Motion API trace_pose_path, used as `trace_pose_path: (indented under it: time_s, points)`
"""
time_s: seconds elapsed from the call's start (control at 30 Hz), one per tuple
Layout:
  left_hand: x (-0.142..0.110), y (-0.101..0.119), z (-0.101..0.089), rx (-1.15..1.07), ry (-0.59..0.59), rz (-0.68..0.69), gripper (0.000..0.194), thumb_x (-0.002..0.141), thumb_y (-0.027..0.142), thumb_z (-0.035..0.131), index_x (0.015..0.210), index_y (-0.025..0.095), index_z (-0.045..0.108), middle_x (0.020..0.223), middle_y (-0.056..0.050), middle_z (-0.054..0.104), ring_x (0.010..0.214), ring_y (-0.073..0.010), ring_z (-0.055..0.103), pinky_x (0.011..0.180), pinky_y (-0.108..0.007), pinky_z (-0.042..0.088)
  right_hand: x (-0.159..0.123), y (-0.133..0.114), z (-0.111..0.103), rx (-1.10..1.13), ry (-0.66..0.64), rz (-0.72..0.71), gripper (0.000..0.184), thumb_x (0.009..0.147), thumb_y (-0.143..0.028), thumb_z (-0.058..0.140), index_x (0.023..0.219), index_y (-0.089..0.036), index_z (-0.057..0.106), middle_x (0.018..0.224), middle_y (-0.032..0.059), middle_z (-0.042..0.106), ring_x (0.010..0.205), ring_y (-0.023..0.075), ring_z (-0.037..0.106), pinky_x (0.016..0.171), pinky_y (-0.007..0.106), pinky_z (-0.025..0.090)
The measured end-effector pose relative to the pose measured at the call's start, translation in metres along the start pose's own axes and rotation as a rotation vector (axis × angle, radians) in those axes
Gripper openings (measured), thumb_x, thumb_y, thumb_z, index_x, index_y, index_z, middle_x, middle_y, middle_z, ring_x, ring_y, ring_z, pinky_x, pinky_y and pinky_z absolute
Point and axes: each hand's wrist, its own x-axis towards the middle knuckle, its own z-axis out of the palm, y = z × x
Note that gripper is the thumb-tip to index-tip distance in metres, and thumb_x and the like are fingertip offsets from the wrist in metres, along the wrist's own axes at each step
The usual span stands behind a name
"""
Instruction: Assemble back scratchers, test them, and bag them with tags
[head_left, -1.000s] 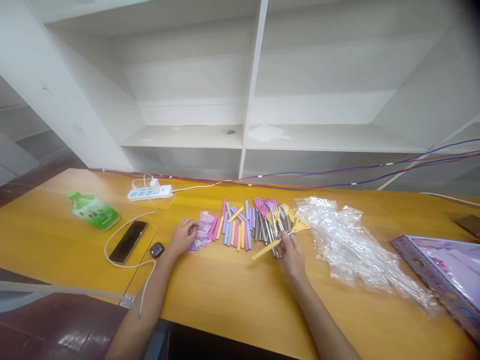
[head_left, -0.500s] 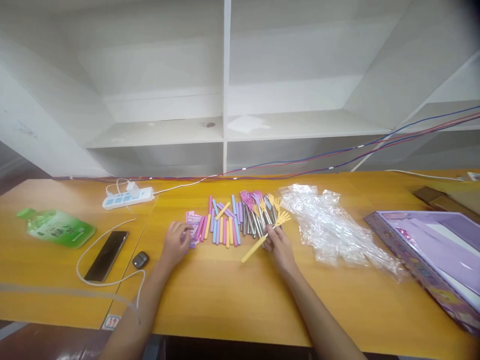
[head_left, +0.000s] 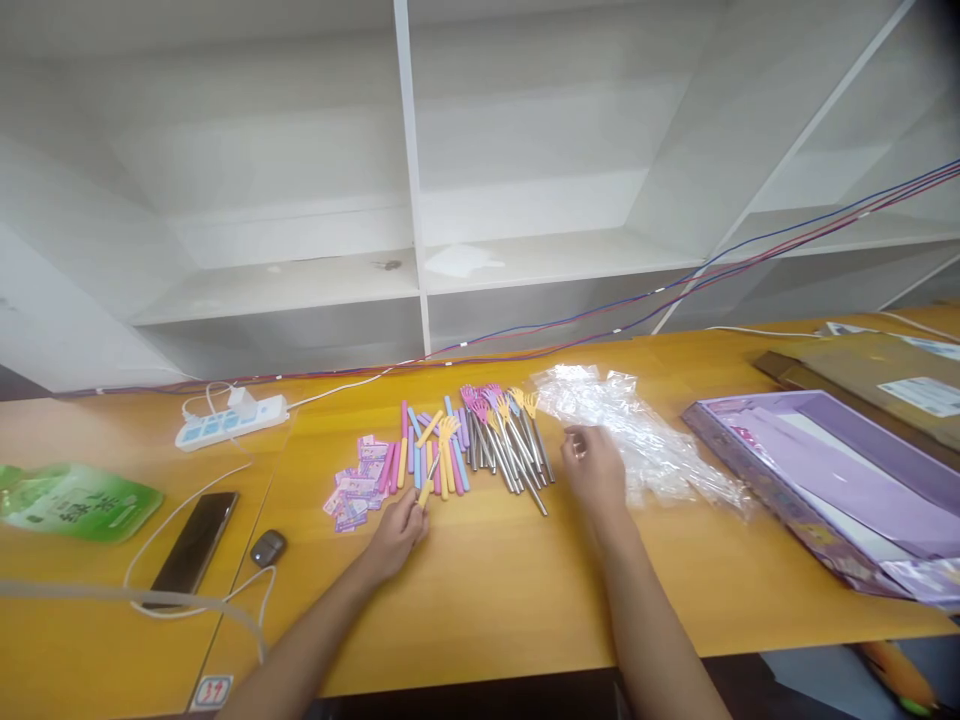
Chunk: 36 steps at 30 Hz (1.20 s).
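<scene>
My left hand [head_left: 399, 535] is closed round the yellow handle of a back scratcher [head_left: 447, 432], whose yellow claw end points up and away from me. Under and behind that claw lie loose handle sleeves [head_left: 411, 460] in pink, yellow, blue and purple. Small printed cards [head_left: 358, 484] are spread left of the sleeves. My right hand [head_left: 598, 468] has its fingers curled in at the left edge of the clear plastic bags [head_left: 660, 450]; what they hold, if anything, I cannot make out. Between my hands lies a pile of metal back scratchers [head_left: 514, 440] with pink, purple and yellow claws.
On the left are a green bottle [head_left: 82, 502], a phone [head_left: 193, 545], a small black case [head_left: 268, 548] and a power strip [head_left: 232, 422] with a white cable. A purple box [head_left: 817, 520] stands right, beside a cardboard box [head_left: 877, 375]. White shelving [head_left: 420, 200] rises behind.
The yellow back scratcher has passed from my right hand to my left. My right hand has moved right to the plastic bags. The view has shifted right, and more cards show.
</scene>
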Motion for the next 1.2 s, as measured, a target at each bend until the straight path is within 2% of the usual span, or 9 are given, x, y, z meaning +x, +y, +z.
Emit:
trace_pose_path:
  time_s: [0.07, 0.13, 0.33, 0.47, 0.63, 0.8, 0.97, 1.1, 1.2]
  points:
    - [0.001, 0.000, -0.001, 0.022, 0.018, 0.014, 0.034, 0.109, 0.047, 0.035, 0.085, 0.024, 0.041, 0.058, 0.007, 0.044, 0.050, -0.0127, 0.036, 0.053, -0.025, 0.031, 0.006, 0.019, -0.004, -0.252, 0.092, 0.064, 0.041, 0.095, -0.041, 0.054, 0.125, -0.016, 0.067, 0.122, 0.0209, 0.062, 0.112, 0.0369, 0.056, 0.096, 0.051, 0.043]
    - [0.002, 0.001, -0.001, 0.039, 0.017, 0.027, 0.034, 0.108, 0.047, 0.036, 0.084, 0.024, 0.041, 0.058, 0.007, 0.045, 0.050, -0.0126, 0.037, 0.053, -0.025, 0.032, 0.008, 0.030, -0.006, -0.420, 0.063, 0.100, 0.050, 0.095, -0.045, 0.054, 0.136, -0.016, 0.061, 0.131, 0.0231, 0.058, 0.119, 0.0409, 0.052, 0.099, 0.055, 0.039]
    - [0.004, 0.005, -0.002, 0.016, 0.012, 0.025, 0.037, 0.107, 0.052, 0.037, 0.084, 0.023, 0.043, 0.059, 0.007, 0.044, 0.049, -0.0118, 0.035, 0.051, -0.025, 0.029, 0.049, 0.045, -0.002, -0.620, -0.069, -0.045, 0.064, 0.098, -0.050, 0.057, 0.151, -0.015, 0.046, 0.148, 0.0245, 0.051, 0.130, 0.0417, 0.047, 0.102, 0.055, 0.035]
    - [0.004, 0.004, -0.004, 0.051, 0.018, 0.038, 0.036, 0.107, 0.050, 0.036, 0.083, 0.023, 0.043, 0.059, 0.007, 0.044, 0.051, -0.0125, 0.037, 0.054, -0.026, 0.031, 0.086, 0.061, 0.001, -0.636, -0.215, -0.032, 0.062, 0.095, -0.048, 0.065, 0.143, -0.010, 0.055, 0.132, 0.0261, 0.063, 0.120, 0.0401, 0.057, 0.099, 0.050, 0.039]
    - [0.004, 0.002, -0.005, 0.047, 0.028, 0.028, 0.035, 0.106, 0.050, 0.038, 0.084, 0.023, 0.044, 0.061, 0.007, 0.043, 0.052, -0.0125, 0.035, 0.055, -0.026, 0.028, 0.102, 0.074, -0.008, -0.579, -0.245, -0.103, 0.047, 0.098, -0.051, 0.064, 0.129, -0.017, 0.068, 0.115, 0.0164, 0.070, 0.106, 0.0296, 0.064, 0.093, 0.038, 0.044]
    - [0.006, -0.003, -0.005, 0.074, 0.055, 0.033, 0.035, 0.104, 0.049, 0.040, 0.081, 0.024, 0.045, 0.061, 0.006, 0.042, 0.053, -0.0133, 0.035, 0.055, -0.026, 0.027, 0.104, 0.076, -0.027, -0.520, -0.143, -0.152, 0.074, 0.091, -0.072, 0.063, 0.133, -0.011, 0.068, 0.110, 0.0205, 0.065, 0.105, 0.0330, 0.059, 0.097, 0.042, 0.043]
    - [0.007, -0.007, -0.005, 0.109, 0.070, 0.041, 0.033, 0.103, 0.047, 0.042, 0.080, 0.024, 0.045, 0.063, 0.006, 0.042, 0.055, -0.0139, 0.037, 0.054, -0.026, 0.028, 0.112, 0.049, -0.058, -0.450, 0.025, -0.176, 0.099, 0.085, -0.084, 0.059, 0.147, -0.007, 0.052, 0.115, 0.0230, 0.055, 0.107, 0.0370, 0.053, 0.099, 0.048, 0.042]
    - [0.005, -0.004, -0.006, 0.064, 0.046, 0.044, 0.033, 0.105, 0.049, 0.041, 0.084, 0.023, 0.047, 0.063, 0.006, 0.043, 0.054, -0.0132, 0.036, 0.053, -0.027, 0.028, 0.106, -0.011, -0.100, -0.376, 0.223, -0.159, 0.099, 0.088, -0.082, 0.056, 0.154, -0.010, 0.042, 0.123, 0.0232, 0.046, 0.115, 0.0396, 0.047, 0.104, 0.057, 0.039]
    - [0.004, -0.002, -0.006, 0.004, 0.049, 0.049, 0.042, 0.107, 0.055, 0.035, 0.082, 0.023, 0.045, 0.061, 0.006, 0.041, 0.054, -0.0126, 0.036, 0.055, -0.027, 0.031, 0.085, -0.066, -0.136, -0.262, 0.291, -0.215, 0.103, 0.089, -0.076, 0.057, 0.165, -0.016, 0.023, 0.132, 0.0221, 0.039, 0.125, 0.0423, 0.042, 0.108, 0.070, 0.032]
